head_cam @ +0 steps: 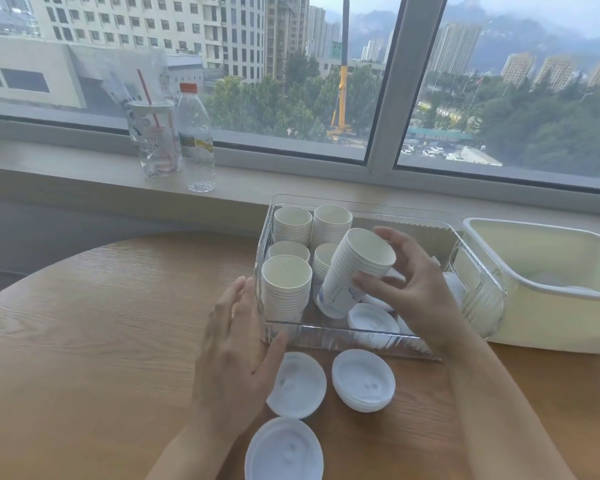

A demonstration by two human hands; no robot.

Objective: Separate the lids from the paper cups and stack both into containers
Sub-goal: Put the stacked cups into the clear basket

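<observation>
My right hand holds a stack of paper cups over the clear container. My fingers and thumb are curled around the upper part of the stack, near the rims, and the stack is tilted, with its open mouth turned toward the window and to the right. Its bottom end is low inside the container, near the front wall, but I cannot tell if it touches the floor of it.

My left hand is released, the fingers straight and close together. It is at the left front corner of the clear container, with the fingertips beside the left wall; I cannot tell if they really touch it.

Inside the clear container several other stacks of cups stand upright: two at the back, two in the middle, and one at the front left. A few white lids lie on the container floor at the front right, under my right hand.

On the wooden table, in front of the container, there are three piles of white lids: one just beside my left thumb, one to the right of it, and one nearest to me.

To the right stands a cream-coloured bin, touching the clear container. On the window sill are a plastic bottle and a clear cup with a red straw.
</observation>
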